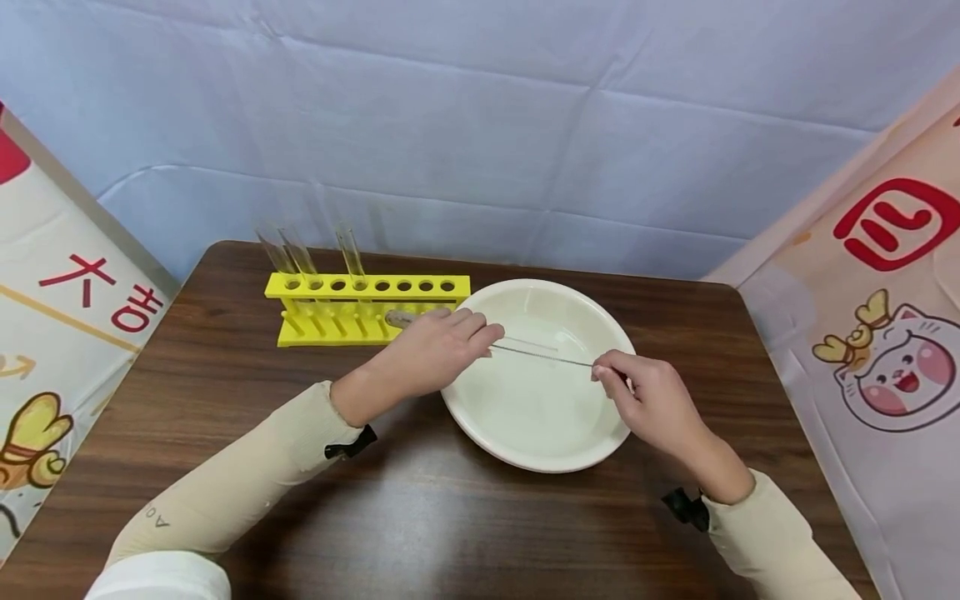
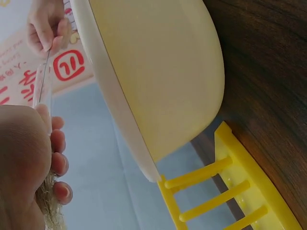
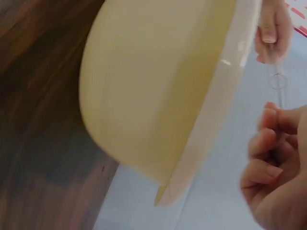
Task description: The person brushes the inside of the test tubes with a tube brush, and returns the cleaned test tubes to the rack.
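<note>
Over the white basin [image 1: 540,454], my left hand [image 1: 442,346] grips a clear glass test tube [image 1: 528,342], its mouth toward the right. A tube brush's bristles [image 2: 50,203] show at the tube's end past the left palm, apparently inside the glass. From the mouth, visible as a ring in the right wrist view, runs the brush's thin twisted wire handle [image 1: 573,362]. My right hand [image 1: 652,396] pinches that wire between thumb and fingertips. Most of the tube's middle is hidden by the left fingers.
Behind the left hand stands a yellow test tube rack [image 1: 330,287] holding three upright-leaning glass tubes [image 1: 350,254]. The wooden table [image 1: 450,533] ends at a pale blue cloth backdrop [image 1: 487,150]. Printed panels stand at both sides.
</note>
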Tool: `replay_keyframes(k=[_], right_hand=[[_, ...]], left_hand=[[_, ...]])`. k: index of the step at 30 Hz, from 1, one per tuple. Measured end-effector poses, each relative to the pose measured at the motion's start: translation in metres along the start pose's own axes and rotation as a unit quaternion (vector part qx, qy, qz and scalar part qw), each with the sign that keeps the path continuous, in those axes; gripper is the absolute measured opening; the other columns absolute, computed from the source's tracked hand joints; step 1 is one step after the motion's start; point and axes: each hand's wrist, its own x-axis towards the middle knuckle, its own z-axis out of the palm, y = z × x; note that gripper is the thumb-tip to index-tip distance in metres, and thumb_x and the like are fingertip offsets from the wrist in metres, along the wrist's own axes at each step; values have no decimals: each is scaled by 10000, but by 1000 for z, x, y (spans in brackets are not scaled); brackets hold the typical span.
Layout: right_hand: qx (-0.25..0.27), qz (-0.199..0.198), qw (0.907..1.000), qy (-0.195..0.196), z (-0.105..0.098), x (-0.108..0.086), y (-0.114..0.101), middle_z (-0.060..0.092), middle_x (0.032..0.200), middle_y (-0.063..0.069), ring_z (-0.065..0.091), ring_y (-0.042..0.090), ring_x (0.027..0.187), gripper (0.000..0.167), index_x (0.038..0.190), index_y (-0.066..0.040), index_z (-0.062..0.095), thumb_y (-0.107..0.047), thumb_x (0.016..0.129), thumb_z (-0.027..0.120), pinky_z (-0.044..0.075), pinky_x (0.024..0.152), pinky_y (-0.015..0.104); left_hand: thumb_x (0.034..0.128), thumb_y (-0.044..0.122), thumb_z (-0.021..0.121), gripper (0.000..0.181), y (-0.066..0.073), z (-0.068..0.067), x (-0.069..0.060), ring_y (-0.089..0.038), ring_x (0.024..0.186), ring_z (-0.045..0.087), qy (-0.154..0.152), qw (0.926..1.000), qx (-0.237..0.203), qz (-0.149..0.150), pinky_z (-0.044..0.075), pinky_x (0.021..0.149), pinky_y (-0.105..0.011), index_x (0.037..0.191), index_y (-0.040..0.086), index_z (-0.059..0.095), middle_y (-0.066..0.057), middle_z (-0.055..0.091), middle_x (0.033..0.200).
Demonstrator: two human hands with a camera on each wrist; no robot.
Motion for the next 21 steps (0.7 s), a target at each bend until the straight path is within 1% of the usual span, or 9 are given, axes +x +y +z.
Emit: replay_keyframes(k=[2,4,7,9,13,15,17,19,21], right_hand=[[639,537,9963,-220,-2,0,-2,503,651,-67,398,70,510,189,868,-134,671,6,985,623,371,475,224],[1464,1044,9824,-499,-5,2,-4,511,647,-21,421,118,510,214,857,-84,648,-48,1043,548,380,461,263],[2729,1663,9409,-1124,-9,5,-4,488,642,21,422,153,535,336,817,-16,571,-148,1100,447,348,463,296],[3731,1991,8911,-1648,-11,6,-2,459,642,10,373,146,527,381,800,-9,504,-181,1117,383,265,450,307],[5441,2382,7648,-2497,-12,5,5,380,642,-27,244,133,517,361,806,-82,449,-143,1117,276,117,470,304],[5870,2406,7265,-2642,-11,4,7,344,643,-17,200,144,522,354,812,-100,451,-92,1099,246,80,477,299],[5887,2429,7281,-2537,-10,4,7,331,642,-15,197,144,528,345,805,-106,462,-70,1085,263,79,484,297],[5620,2462,7558,-2288,-9,4,7,341,644,-15,205,150,534,329,792,-97,469,-63,1078,309,89,490,304],[5163,2471,7946,-2024,-9,3,6,360,642,-13,220,172,535,317,780,-74,473,-65,1075,355,111,492,322]], left_hand=[[971,199,717,245,0,-1,1,-192,831,653,14,10000,22,-9,538,649,-290,1164,69,641,-52,638,942],[969,196,719,241,1,-1,2,-191,827,650,42,10000,48,-6,529,637,-286,1160,72,639,-49,633,933],[963,193,727,235,1,-1,3,-194,820,645,88,9999,57,29,512,615,-280,1144,77,635,-46,624,919],[957,194,734,237,1,0,3,-195,822,645,125,9999,58,60,504,608,-278,1140,79,636,-43,625,921],[958,202,733,241,2,-1,4,-192,831,645,151,9998,55,131,503,611,-279,1145,83,640,-37,635,940],[965,207,724,239,3,-1,4,-189,833,645,119,9998,68,148,509,617,-282,1151,84,640,-34,639,949],[972,209,715,232,3,-2,5,-187,835,646,64,9998,78,156,514,622,-283,1154,85,642,-34,644,954],[977,213,709,226,3,-2,5,-185,840,651,1,9998,91,157,518,627,-280,1155,88,647,-35,649,958],[978,220,708,228,3,-2,5,-182,844,654,-60,9998,107,164,520,631,-278,1156,91,649,-33,653,960]])
